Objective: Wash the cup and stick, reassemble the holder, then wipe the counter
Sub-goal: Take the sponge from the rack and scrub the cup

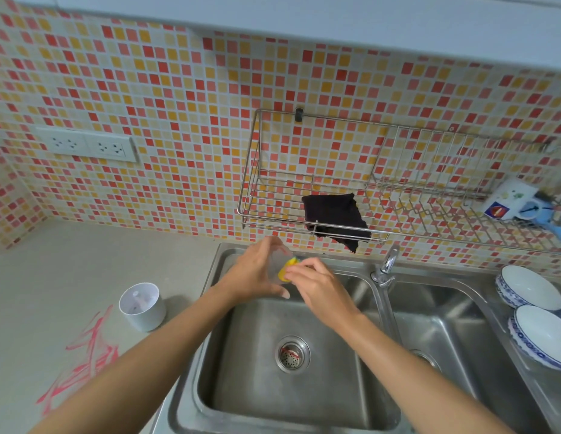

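Kitchen counter (69, 264) with steel sink (291, 402), mosaic tile behind.

Left hand (257, 274): closed around a clear cup (280, 256), holding it tilted over the basin's far edge.

Right hand (320, 286): fingers pinching a yellow sponge (287, 269), pressing it at the cup's mouth, touching the left hand.

Step, as judged: washing the cup is under way; next it is needing a rinse, and the tap (387, 266), just right of the right hand, is not visibly running.

Holder (143, 305): white, standing upright on the counter, left of the left hand. Stick: cannot tell where.

Red marks (85, 355): on the counter nearer than the holder, awaiting wiping.

Black cloth (334, 217): hanging on the rack (273, 214) beyond both hands.
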Action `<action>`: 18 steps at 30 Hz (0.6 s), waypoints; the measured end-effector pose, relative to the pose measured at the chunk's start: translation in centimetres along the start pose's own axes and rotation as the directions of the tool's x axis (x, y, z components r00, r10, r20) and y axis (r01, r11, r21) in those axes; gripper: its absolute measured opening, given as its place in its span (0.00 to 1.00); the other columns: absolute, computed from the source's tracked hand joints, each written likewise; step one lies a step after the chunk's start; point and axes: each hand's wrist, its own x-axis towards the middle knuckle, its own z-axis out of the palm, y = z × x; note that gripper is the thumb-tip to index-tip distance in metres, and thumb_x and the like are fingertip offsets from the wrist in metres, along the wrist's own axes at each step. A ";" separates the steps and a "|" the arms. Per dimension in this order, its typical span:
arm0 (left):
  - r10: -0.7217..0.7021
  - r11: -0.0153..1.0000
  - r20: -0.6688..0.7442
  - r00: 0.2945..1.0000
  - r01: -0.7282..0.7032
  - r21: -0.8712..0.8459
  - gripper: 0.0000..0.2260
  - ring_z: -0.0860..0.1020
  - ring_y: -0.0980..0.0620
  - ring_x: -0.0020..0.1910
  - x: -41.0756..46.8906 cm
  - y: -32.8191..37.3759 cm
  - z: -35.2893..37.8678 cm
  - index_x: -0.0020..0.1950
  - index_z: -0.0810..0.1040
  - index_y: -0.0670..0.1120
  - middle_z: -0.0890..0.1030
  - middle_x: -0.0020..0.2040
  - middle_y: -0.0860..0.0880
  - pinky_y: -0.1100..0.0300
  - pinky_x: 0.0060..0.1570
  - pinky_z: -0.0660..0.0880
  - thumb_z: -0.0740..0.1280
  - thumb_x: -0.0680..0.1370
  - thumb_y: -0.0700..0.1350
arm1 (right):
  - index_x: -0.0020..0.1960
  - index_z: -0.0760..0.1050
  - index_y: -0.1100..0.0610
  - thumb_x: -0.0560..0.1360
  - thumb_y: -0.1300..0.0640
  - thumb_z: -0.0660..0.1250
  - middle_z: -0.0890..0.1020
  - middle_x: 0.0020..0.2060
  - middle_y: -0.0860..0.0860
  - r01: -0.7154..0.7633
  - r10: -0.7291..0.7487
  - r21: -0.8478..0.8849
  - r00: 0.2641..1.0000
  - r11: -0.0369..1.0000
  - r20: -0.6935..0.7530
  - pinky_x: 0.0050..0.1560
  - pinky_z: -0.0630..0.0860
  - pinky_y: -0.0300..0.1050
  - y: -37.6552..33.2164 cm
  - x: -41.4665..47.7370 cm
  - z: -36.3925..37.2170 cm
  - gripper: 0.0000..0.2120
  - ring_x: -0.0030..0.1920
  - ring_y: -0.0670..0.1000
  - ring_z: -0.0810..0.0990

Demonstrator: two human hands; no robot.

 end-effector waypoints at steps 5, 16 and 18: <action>0.057 0.988 -0.088 0.994 -0.044 0.145 0.37 0.70 0.52 0.58 0.3 -0.5 -0.2 0.66 0.66 0.47 0.70 0.61 0.50 0.54 0.60 0.74 0.79 0.63 0.55 | 0.57 0.81 0.57 0.74 0.67 0.67 0.84 0.53 0.49 -0.190 0.170 0.222 0.980 0.956 0.107 0.59 0.67 0.34 -0.8 0.8 -0.2 0.14 0.54 0.53 0.75; 0.041 0.968 0.094 0.995 -0.063 0.244 0.37 0.66 0.51 0.65 0.8 0.0 -1.0 0.69 0.65 0.50 0.73 0.67 0.53 0.56 0.64 0.70 0.79 0.65 0.52 | 0.49 0.84 0.56 0.63 0.66 0.77 0.85 0.47 0.48 0.084 -0.060 -0.174 0.988 0.981 0.141 0.49 0.77 0.50 1.0 1.3 -0.7 0.17 0.50 0.55 0.79; 0.032 0.970 0.098 0.995 -0.055 0.239 0.37 0.66 0.51 0.64 0.9 -0.2 -1.1 0.68 0.65 0.50 0.73 0.66 0.53 0.55 0.63 0.70 0.79 0.65 0.53 | 0.53 0.83 0.55 0.68 0.68 0.72 0.84 0.50 0.50 -0.088 0.087 -0.001 0.985 0.996 0.146 0.54 0.76 0.49 0.3 0.5 0.5 0.15 0.52 0.53 0.78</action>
